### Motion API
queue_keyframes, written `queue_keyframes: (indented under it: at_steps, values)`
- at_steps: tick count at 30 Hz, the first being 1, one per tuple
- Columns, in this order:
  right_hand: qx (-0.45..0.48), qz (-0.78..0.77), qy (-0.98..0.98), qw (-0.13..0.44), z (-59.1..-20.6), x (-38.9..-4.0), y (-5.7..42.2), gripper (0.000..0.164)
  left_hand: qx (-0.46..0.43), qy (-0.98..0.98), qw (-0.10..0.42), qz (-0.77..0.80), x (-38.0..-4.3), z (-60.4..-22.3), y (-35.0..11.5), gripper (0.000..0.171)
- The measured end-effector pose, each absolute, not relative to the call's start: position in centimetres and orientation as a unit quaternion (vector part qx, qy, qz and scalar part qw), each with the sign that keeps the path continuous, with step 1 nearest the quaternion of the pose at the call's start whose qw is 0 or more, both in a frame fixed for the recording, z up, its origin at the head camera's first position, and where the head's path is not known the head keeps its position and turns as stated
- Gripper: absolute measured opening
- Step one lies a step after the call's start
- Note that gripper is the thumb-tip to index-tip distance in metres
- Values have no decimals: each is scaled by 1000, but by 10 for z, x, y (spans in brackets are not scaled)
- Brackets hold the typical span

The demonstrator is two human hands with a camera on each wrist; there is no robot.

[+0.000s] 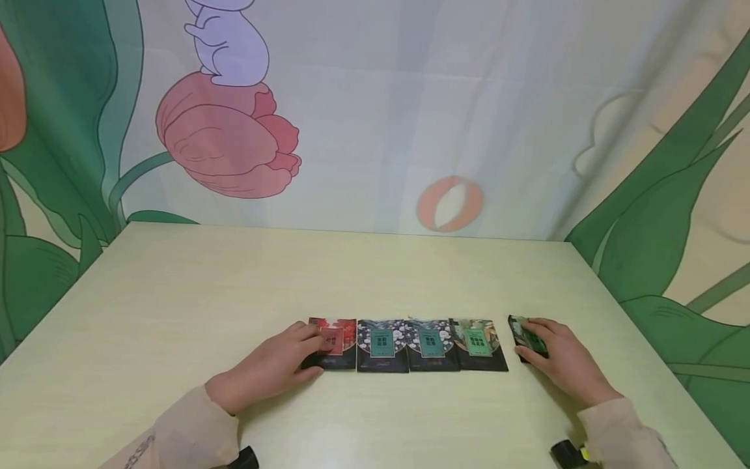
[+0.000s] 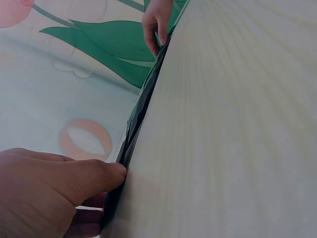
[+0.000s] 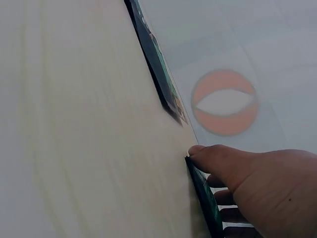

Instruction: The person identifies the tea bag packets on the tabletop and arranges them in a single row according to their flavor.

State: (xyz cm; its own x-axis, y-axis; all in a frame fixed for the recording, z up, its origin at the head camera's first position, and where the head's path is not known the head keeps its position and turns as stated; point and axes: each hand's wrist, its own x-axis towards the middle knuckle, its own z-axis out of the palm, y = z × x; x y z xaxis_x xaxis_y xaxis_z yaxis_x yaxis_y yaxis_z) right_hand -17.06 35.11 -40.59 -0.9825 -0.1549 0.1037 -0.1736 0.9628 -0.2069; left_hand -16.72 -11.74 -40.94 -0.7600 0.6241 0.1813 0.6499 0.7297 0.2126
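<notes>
Near the middle of the table, four flat packets form a side-by-side row. A red-and-black packet [image 1: 346,357] is at the left end, followed by two blue floral packets [image 1: 382,345] and a green-and-black packet [image 1: 479,345]. My left hand [image 1: 284,361] rests over the red packet's left part, index finger on its label and thumb at its near edge [image 2: 113,198]. Right of the row, my right hand [image 1: 565,358] holds another green packet [image 1: 520,335] between thumb and fingers. That packet sits slanted, partly covered by the hand, with a gap separating it from the row.
The pale wooden table [image 1: 246,273] extends around the packets. A printed curtain [image 1: 363,130] with a flower and leaves hangs behind its far edge. Dark wrist devices [image 1: 568,454] show below both sleeves.
</notes>
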Motion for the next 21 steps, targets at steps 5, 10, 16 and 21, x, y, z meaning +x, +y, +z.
queue_keyframes:
  at_steps: [5,10,16,21]
  values:
    - [78,109,-990,39,-406,-169,351,58,-345,-928,50,-133,-167,-408,-117,30]
    - [80,114,-990,36,-406,-169,350,60,-342,-929,46,-133,-167,-407,-117,31]
    - [84,114,-989,37,-406,-170,348,59,-340,-930,37,-138,-167,-407,-116,31]
    - [88,116,-989,41,-406,-170,346,57,-336,-931,33,-137,-167,-407,-116,30]
